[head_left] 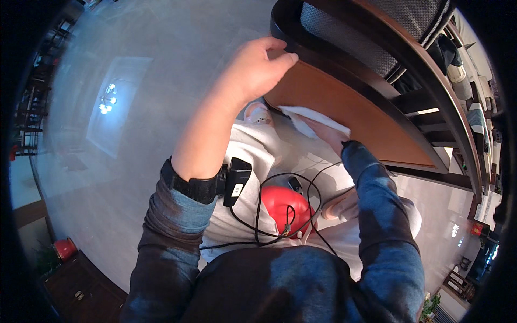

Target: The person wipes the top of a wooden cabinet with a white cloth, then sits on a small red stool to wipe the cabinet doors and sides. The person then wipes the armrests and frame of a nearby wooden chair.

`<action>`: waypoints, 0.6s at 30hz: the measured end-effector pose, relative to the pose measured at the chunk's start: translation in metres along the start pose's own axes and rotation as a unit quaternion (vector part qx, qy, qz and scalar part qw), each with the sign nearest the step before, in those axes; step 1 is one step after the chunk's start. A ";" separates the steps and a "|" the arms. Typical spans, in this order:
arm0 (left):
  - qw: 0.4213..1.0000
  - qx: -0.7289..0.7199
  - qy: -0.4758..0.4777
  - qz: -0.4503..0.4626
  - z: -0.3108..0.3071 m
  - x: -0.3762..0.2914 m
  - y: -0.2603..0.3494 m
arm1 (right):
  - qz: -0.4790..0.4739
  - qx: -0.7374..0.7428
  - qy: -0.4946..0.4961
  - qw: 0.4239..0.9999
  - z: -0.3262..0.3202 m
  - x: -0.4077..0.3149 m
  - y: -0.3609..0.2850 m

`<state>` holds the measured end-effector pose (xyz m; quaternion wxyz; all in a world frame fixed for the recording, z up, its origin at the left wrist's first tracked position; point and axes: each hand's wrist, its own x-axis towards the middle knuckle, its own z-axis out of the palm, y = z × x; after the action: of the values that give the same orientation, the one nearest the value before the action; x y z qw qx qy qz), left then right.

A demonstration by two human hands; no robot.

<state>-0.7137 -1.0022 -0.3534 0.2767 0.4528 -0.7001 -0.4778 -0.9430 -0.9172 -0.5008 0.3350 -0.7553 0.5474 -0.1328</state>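
My left hand [262, 68] touches the dark wooden frame [331, 66] of a sofa or armchair at the upper right, thumb and a finger apart against its edge. The other fingers are hidden, so a grip cannot be made out. Lower down, my right hand [329, 133] holds a folded white cloth [311, 115] along the lower edge of the brown leather-like side panel [343, 105]. The cloth covers most of its fingers. On my left forearm is a black strap [194, 187] carrying a black device [237, 181].
A black cable [258, 210] loops from the device across my lap. Between my legs lies a glossy red rounded object [284, 204]. Grey cushions [343, 32] rest within the sofa frame. A dark wooden cabinet [85, 286] and a red pot [64, 248] stand at the lower left.
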 end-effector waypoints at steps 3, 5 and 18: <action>1.000 0.003 -0.015 0.022 0.004 -0.003 0.006 | 0.012 0.013 -0.005 1.000 -0.011 -0.028 0.002; 0.999 0.009 -0.042 0.005 0.004 -0.005 0.014 | -0.021 -0.037 0.018 0.999 -0.018 -0.023 0.001; 0.999 0.006 -0.020 0.026 0.011 -0.025 0.046 | -0.045 0.007 -0.005 0.999 0.025 0.030 0.012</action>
<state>-0.7286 -0.9692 -0.3145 0.2718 0.4268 -0.7199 -0.4751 -0.9267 -0.9381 -0.5317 0.3371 -0.7773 0.5104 -0.1475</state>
